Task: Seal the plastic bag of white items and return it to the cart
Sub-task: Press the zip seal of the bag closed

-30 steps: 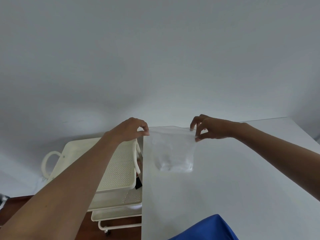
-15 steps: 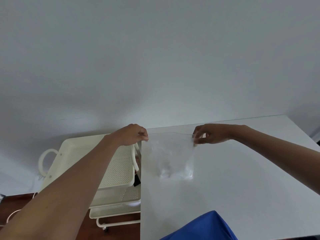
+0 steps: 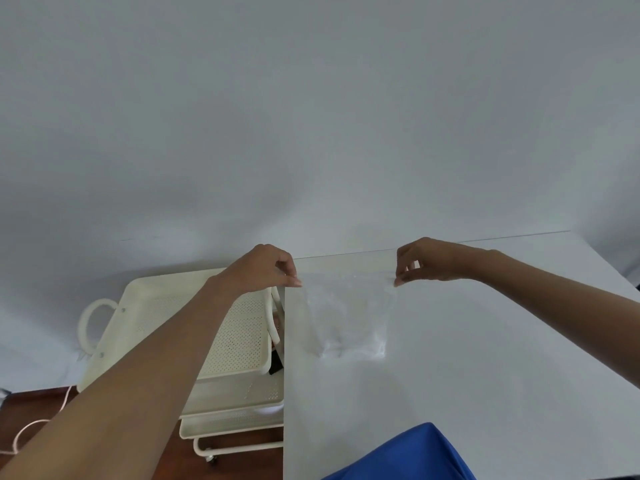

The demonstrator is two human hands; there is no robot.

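As seen from the head cam, centre frame:
bag: clear plastic bag (image 3: 346, 320) hangs over the white table (image 3: 485, 375), top edge stretched.
left hand (image 3: 266, 271): pinching the left corner.
right hand (image 3: 429, 263): pinching the right corner.
cart (image 3: 166, 306): cream, lower left, just beside the table.

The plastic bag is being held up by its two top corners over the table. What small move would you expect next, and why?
Probably a pinch run along the top edge to press it closed. The left hand and right hand each grip a top corner of the bag, stretching the edge taut, while the cart waits beside the table.
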